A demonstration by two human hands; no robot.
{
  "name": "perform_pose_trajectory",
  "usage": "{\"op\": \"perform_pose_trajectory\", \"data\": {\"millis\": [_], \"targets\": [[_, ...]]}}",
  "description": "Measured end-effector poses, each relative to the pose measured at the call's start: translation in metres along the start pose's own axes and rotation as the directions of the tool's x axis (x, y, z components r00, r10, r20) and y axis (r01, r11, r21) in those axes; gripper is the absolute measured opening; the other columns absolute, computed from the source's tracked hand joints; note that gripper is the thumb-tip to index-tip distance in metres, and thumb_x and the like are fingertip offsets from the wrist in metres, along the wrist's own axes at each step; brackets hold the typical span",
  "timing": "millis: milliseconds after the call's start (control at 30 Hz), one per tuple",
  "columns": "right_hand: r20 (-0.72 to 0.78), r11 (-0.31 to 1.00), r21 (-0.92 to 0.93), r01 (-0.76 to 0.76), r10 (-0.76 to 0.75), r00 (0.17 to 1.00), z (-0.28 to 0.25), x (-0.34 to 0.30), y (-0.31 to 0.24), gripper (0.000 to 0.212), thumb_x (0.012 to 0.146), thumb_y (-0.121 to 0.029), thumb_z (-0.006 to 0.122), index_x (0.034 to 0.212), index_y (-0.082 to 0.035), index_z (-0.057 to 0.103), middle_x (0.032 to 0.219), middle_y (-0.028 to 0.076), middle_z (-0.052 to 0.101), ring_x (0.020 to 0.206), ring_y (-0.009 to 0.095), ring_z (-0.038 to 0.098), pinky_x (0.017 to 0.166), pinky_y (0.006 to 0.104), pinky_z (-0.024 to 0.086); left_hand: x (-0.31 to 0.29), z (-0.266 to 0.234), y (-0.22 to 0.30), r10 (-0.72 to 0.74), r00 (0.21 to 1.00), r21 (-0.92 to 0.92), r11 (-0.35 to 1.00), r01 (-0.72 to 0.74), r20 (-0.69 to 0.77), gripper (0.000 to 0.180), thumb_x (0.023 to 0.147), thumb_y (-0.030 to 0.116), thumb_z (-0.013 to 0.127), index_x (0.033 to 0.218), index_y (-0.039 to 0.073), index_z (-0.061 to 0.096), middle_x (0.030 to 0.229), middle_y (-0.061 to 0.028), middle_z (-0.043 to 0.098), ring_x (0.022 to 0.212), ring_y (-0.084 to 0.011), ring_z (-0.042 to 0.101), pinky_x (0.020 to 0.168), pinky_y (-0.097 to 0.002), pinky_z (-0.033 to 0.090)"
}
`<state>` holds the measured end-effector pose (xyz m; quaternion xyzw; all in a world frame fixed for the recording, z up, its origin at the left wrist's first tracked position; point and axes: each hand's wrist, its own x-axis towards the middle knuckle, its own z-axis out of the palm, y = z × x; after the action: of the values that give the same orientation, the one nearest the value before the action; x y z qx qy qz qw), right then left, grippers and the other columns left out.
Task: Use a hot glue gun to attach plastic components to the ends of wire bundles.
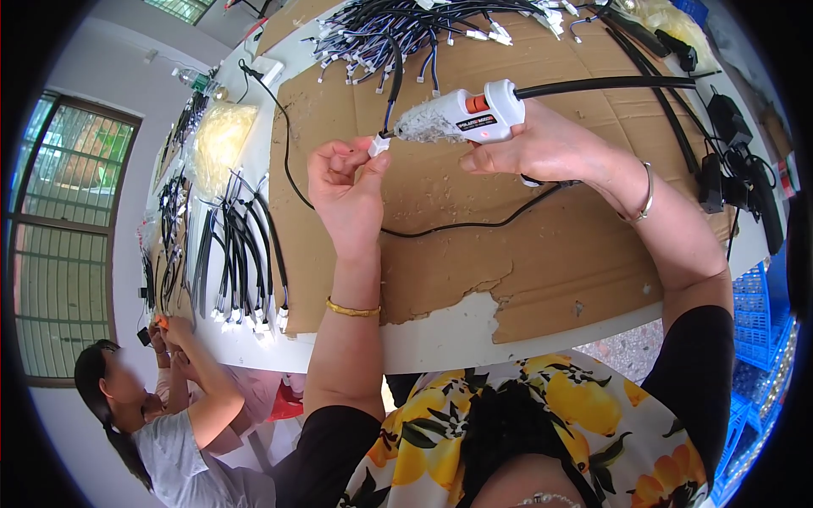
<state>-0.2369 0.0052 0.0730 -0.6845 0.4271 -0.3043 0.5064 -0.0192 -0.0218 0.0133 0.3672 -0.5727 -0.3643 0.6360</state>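
My left hand (349,182) pinches a small white connector (379,145) on the end of a black-sleeved cable (395,76). The cable runs up toward a heap of similar cables at the far side. In my right hand (542,144) is a white hot glue gun (461,117), its nozzle crusted with old glue and pointing left. The nozzle tip meets or nearly touches the cable just above the connector. A black glue stick (601,83) sticks out of the gun's rear to the right. My right fingers around the handle are partly hidden.
Brown cardboard (440,279), torn at its front edge, covers the white table. A large cable heap (415,42) lies at the far side, finished-looking bundles (241,245) at left. Black power adapters (727,123) sit at right. A co-worker (182,432) works at the left. Blue crates (754,313) stand lower right.
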Motion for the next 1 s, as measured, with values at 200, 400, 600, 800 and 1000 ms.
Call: {"op": "perform_pose_trajectory", "data": {"millis": [200,400,600,800,1000], "targets": [[-0.024,0.998,0.064,0.018,-0.016,1.0,0.0015,0.0024,0.0045,0.021,0.072,-0.015,0.065,0.082,-0.004,0.052,0.072,-0.004,0.048,0.067,0.005,0.04,0.06,0.0206,0.035,-0.0003,0.0004,0.0,-0.004,1.0,0.01,1.0,0.004,-0.004,0.035,0.067,-0.017,0.058,0.089,0.005,0.041,0.089,-0.012,0.059,0.08,-0.0143,0.059,0.074,-0.0249,0.044],[-0.029,0.999,0.026,-0.021,0.022,0.999,0.0016,0.0035,0.0051,0.02,0.072,-0.015,0.065,0.081,-0.004,0.052,0.072,-0.004,0.047,0.066,0.005,0.039,0.059,0.0208,0.035,-0.0003,0.0,0.0008,-0.01,1.0,0.013,1.0,0.011,-0.006,0.035,0.067,-0.016,0.058,0.089,0.005,0.041,0.089,-0.012,0.06,0.081,-0.014,0.059,0.075,-0.0247,0.044],[-0.021,0.999,-0.012,-0.052,0.052,0.998,0.0004,0.0022,0.0037,0.02,0.072,-0.015,0.065,0.081,-0.004,0.051,0.07,-0.005,0.046,0.064,0.005,0.037,0.057,0.021,0.033,-0.0008,0.0007,0.0006,-0.018,1.0,-0.014,1.0,0.018,-0.004,0.034,0.068,-0.016,0.058,0.089,0.005,0.041,0.09,-0.0115,0.06,0.081,-0.0136,0.059,0.074,-0.0238,0.044],[-0.024,0.999,0.038,0.019,-0.018,1.0,0.0001,0.0019,0.0019,0.019,0.072,-0.014,0.064,0.08,-0.003,0.051,0.069,-0.005,0.045,0.063,0.005,0.036,0.056,0.0211,0.032,0.0002,-0.0016,-0.0017,-0.045,0.999,-0.092,0.995,0.043,-0.02,0.033,0.069,-0.015,0.058,0.089,0.005,0.041,0.091,-0.0108,0.06,0.082,-0.0125,0.058,0.073,-0.0229,0.045],[-0.04,0.998,0.053,0.034,-0.032,0.999,0.0002,0.0028,0.0061,0.024,0.073,-0.015,0.065,0.09,-0.003,0.054,0.075,-0.005,0.05,0.068,0.004,0.04,0.061,0.0204,0.035,-0.0001,-0.0003,-0.0003,-0.055,0.998,-0.088,0.995,0.054,-0.014,0.034,0.07,-0.015,0.059,0.09,0.006,0.041,0.091,-0.011,0.061,0.081,-0.0125,0.058,0.072,-0.0231,0.046]]}}
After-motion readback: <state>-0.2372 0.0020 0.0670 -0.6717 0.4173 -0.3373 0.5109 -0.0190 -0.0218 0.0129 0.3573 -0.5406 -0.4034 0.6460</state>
